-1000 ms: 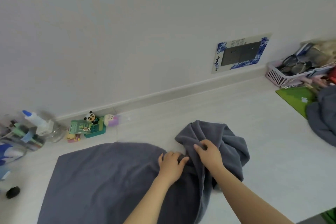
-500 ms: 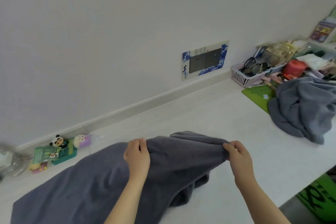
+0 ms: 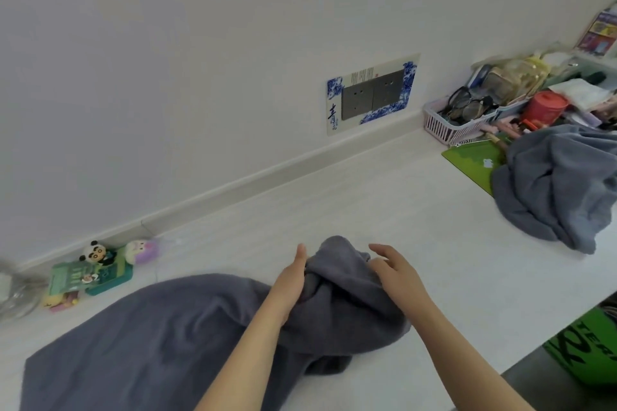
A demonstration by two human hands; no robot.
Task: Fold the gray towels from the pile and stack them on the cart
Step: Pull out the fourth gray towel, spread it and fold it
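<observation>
Head view: white matte tabletop (image 3: 384, 210) runs along a white wall with a low skirting strip; its near edge drops off at lower right, where a green printed object (image 3: 587, 350) sits below. Bare surface lies between the worked towel and the pile, and behind the towel up to the wall. Dark gray terry towel (image 3: 150, 344), soft and wrinkled, lies spread flat at lower left with its right end bunched into a raised hump between the hands. Left hand (image 3: 288, 280) is edge-on against the hump's left side, fingers straight, pressing the cloth. Right hand (image 3: 397, 272) rests on the hump's right side, fingers loosely spread; cannot tell if it pinches any fabric. Crumpled pile of gray towels (image 3: 561, 190) sits at the right edge, partly on a green flat mat (image 3: 470, 160). Pink slotted plastic basket (image 3: 447, 125) behind it. Panda figurine on a green box (image 3: 96, 264) by the wall, left. Cart not visible.
</observation>
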